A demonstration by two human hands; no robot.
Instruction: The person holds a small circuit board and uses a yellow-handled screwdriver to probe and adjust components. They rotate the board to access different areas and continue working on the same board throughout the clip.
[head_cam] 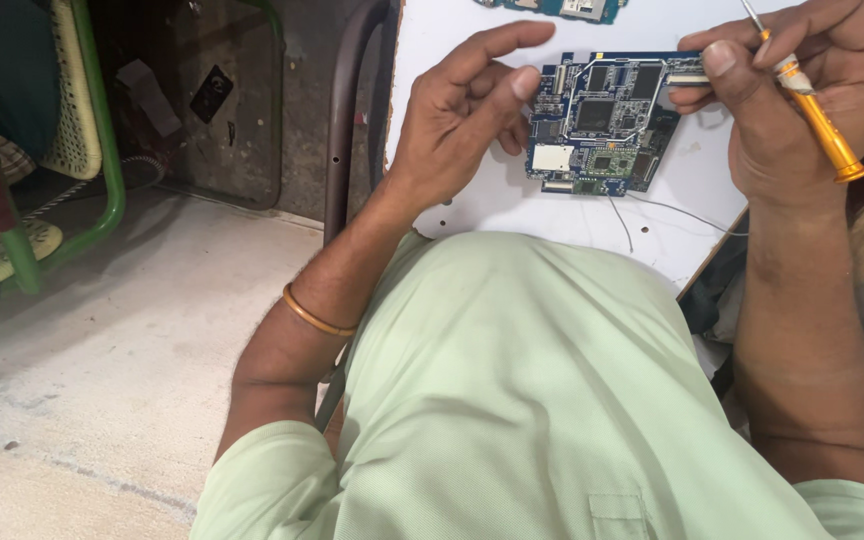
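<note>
A blue circuit board (602, 125) with black chips and a white square part lies on a white table (452, 40). My left hand (462, 110) rests at the board's left edge, thumb and fingertips touching its upper left corner. My right hand (802, 90) is at the board's right edge, its fingers pinching the upper right corner. That hand also carries an orange-handled screwdriver (817, 115), its metal shaft pointing up and away. A thin wire (672, 208) trails from the board's lower edge to the right.
Another blue circuit board (562, 8) lies at the table's far edge, partly cut off. A dark metal chair frame (347, 110) runs beside the table's left side. A green-framed chair (82, 150) stands at the far left on the concrete floor (132, 340).
</note>
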